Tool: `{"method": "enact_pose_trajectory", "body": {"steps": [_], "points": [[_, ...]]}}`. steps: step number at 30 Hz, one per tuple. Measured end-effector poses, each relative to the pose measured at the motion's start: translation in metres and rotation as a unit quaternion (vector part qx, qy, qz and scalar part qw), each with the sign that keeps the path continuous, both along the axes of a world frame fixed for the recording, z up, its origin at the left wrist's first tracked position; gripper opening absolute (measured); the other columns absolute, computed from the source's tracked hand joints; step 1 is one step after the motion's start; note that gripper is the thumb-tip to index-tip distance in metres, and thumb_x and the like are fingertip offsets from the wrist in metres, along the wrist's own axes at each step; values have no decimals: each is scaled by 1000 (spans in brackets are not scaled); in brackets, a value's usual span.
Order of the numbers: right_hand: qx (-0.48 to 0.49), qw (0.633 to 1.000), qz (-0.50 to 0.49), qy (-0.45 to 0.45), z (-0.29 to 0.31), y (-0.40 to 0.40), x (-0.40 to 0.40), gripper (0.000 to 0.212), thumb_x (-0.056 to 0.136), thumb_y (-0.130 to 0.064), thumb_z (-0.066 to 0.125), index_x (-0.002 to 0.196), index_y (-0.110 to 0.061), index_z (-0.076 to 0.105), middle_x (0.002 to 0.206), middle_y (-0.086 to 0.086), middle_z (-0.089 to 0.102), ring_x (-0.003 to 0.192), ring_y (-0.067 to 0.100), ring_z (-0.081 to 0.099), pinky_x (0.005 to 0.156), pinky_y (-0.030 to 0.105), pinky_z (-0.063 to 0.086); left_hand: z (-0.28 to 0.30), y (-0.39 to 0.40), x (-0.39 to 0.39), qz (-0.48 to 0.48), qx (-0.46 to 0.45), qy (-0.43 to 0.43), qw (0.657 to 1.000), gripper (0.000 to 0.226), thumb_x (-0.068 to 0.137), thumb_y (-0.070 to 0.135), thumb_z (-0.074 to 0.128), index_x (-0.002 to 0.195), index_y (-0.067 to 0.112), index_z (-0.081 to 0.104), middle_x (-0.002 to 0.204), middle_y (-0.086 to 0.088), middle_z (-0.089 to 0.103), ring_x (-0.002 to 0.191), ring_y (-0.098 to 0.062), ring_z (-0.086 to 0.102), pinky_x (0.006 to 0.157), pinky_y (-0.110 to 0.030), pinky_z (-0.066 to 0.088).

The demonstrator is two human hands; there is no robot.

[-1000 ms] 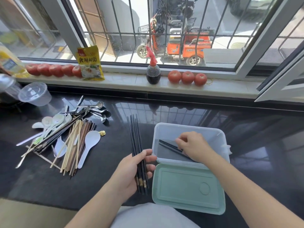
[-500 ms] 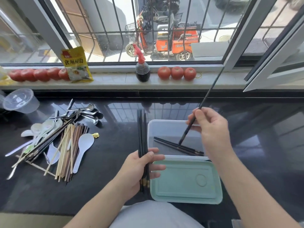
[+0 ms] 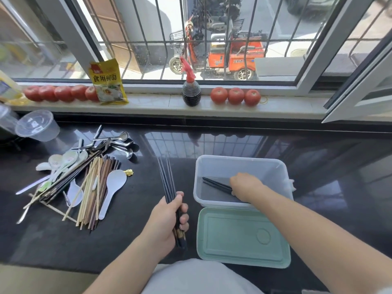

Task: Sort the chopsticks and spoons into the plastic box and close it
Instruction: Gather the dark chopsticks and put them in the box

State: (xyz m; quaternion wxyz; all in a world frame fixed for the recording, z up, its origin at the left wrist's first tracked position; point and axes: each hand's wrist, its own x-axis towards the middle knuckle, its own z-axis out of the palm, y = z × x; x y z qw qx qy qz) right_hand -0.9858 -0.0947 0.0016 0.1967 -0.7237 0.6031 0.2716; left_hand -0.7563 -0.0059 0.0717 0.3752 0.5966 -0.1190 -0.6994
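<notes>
my right hand [image 3: 246, 185] is down in the plastic box [image 3: 241, 166], fingers on the black chopsticks [image 3: 216, 184] there; exact grip unclear. my left hand [image 3: 169, 217] clamps a bundle [image 3: 167, 183]. i should lay each parallel, tips aligned, leaving room for spoons.

A glossy black counter [image 3: 318, 166] carries a plastic box [image 3: 241, 164] and green lid [image 3: 241, 236] near its front edge, mixed chopsticks and spoons [image 3: 84, 183] leftward, and what looks like a clear cup [image 3: 38, 126] at the far-left corner.
</notes>
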Motion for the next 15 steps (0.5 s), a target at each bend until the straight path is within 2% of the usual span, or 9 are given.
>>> {"method": "enact_pose_trajectory", "body": {"steps": [3,5,7,8,9,11,13,14,15], "points": [[-38,995,-57,-76,20,3,-5,27,99,-36,56,114,-16,67,116,11,69,107,33,63,83,35,49,1,-1,4,-12,-8,19,1000,6,106,15,49,109,13,53,66,-4,51,48,-14,37,41,-22,28],[-87,958,-161,-221,44,14,-1,21,99,-37,56,105,-24,70,103,0,72,98,24,65,85,37,53,5,0,4,-37,-19,32,999,12,105,15,50,114,10,58,70,-5,54,51,-15,41,45,-23,32],[-81,872,-275,-397,70,37,17,19,98,-31,59,93,-19,72,84,-2,72,78,14,66,79,37,56,11,0,-1,-68,-39,45,996,18,104,14,52,119,8,61,73,-6,57,54,-17,45,49,-25,36],[-55,831,-298,-467,82,52,29,18,98,-28,61,92,-16,73,80,2,71,70,11,63,75,36,56,13,0,-5,-88,-51,50,994,19,103,14,53,118,6,61,74,-7,58,55,-18,47,51,-26,38],[-28,795,-308,-522,91,65,42,16,99,-24,61,95,-14,73,77,7,69,65,9,60,67,32,55,16,1,-9,-112,-65,52,990,18,102,14,54,116,5,62,75,-8,59,55,-19,49,52,-28,38],[3,697,-365,-617,98,86,61,15,100,-16,61,99,-5,71,68,14,56,53,14,56,53,28,52,18,1,-16,-164,-86,48,982,18,99,16,58,108,2,63,76,-9,60,55,-20,52,53,-29,37],[8,602,-456,-656,95,97,71,17,99,-12,62,96,2,69,63,14,47,43,23,50,43,29,48,20,2,-19,-204,-91,46,974,14,98,18,59,100,5,63,78,-10,63,57,-20,55,54,-30,39],[1,582,-487,-651,92,99,71,17,98,-12,63,93,2,70,63,15,49,44,24,50,43,29,48,21,3,-19,-219,-88,47,971,12,99,18,59,100,6,64,81,-10,65,59,-20,57,56,-30,42],[-11,578,-503,-643,92,100,70,16,97,-12,64,90,0,71,66,16,55,50,24,53,46,29,50,22,4,-19,-230,-85,49,968,13,100,17,58,102,7,66,86,-11,68,62,-21,60,59,-31,45]]}}
